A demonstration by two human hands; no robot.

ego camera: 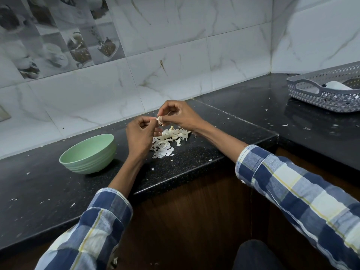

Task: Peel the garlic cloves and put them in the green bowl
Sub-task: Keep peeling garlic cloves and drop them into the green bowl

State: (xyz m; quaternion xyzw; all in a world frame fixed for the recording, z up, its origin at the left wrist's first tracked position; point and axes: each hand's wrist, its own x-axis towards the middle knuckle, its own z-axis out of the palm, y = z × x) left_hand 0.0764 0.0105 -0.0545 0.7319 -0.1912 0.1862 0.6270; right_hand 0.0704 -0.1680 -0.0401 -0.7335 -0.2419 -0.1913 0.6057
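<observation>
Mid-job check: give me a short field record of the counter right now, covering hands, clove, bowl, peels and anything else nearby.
left hand: pinches one end of the garlic clove
right hand: pinches the clove's other end, above the counter
garlic clove: held between both hands, skin partly on
green bowl: upright, left of the hands; inside hidden from this angle
peel pile: on the black counter under the hands
grey basket: far right, holding something white

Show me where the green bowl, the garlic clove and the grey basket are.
green bowl point(101, 152): head view, on its outer wall.
garlic clove point(160, 120): head view, on the part showing between the fingers.
grey basket point(319, 98): head view, on its front wall.
</observation>
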